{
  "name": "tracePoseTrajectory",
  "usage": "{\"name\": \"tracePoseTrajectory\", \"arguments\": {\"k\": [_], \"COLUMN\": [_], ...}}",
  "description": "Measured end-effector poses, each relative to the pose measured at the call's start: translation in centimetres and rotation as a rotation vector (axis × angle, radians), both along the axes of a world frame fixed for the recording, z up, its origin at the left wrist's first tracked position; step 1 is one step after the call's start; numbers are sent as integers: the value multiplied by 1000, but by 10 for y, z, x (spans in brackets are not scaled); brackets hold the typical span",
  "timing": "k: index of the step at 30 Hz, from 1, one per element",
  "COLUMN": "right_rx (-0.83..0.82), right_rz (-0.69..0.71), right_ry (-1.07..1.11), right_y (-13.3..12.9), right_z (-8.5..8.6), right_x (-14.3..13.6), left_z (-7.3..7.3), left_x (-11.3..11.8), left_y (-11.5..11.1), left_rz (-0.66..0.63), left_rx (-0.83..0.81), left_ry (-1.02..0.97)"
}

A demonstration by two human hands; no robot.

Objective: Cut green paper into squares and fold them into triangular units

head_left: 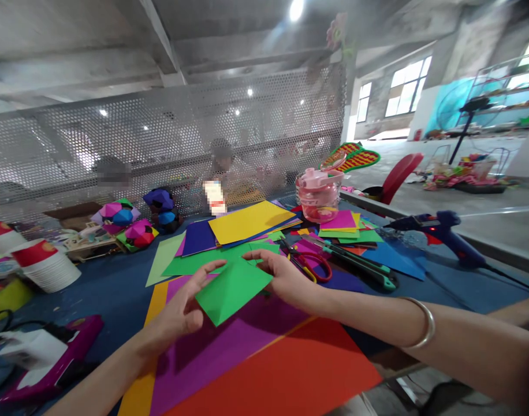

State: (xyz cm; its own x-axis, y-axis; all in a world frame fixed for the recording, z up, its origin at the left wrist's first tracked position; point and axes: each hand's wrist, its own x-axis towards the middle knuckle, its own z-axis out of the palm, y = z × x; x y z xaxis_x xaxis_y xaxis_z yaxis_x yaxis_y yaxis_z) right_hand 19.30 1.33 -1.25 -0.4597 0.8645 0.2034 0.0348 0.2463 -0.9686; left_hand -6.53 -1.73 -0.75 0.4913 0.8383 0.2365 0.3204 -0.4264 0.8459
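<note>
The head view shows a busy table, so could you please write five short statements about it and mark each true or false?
1. The green paper is between the left hand and the right hand. True.
2. The bangle circles the left arm. False: it circles the right arm.
3. The yellow sheet partly covers a dark blue sheet. True.
4. The glue gun lies on the picture's left. False: it lies on the right.
5. A purple sheet lies below the hands. True.

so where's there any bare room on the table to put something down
Best patch: blue tabletop between the front paper cups and the yellow-orange sheet. A smaller one lies between the glue gun and right forearm. Crowded: beyond the green paper, with scissors, utility knife and paper stack.
</note>
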Motion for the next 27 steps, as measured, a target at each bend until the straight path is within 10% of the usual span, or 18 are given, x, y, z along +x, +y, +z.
{"name": "tracePoseTrajectory", "arguments": {"k": [12, 21, 27], "right_rx": [135, 197, 224], "right_rz": [-91, -201, 52], "right_ry": [-64, -121, -269], "right_y": [-6, 19, 27], "right_z": [8, 1, 0], "right_x": [4, 12, 18], "left_z": [15, 9, 18], "left_x": [11, 6, 11], "left_y": [-9, -26, -29], "left_rz": [544, 304, 10], "left_rx": [303, 190, 409], "left_ry": [20, 37, 383]}}
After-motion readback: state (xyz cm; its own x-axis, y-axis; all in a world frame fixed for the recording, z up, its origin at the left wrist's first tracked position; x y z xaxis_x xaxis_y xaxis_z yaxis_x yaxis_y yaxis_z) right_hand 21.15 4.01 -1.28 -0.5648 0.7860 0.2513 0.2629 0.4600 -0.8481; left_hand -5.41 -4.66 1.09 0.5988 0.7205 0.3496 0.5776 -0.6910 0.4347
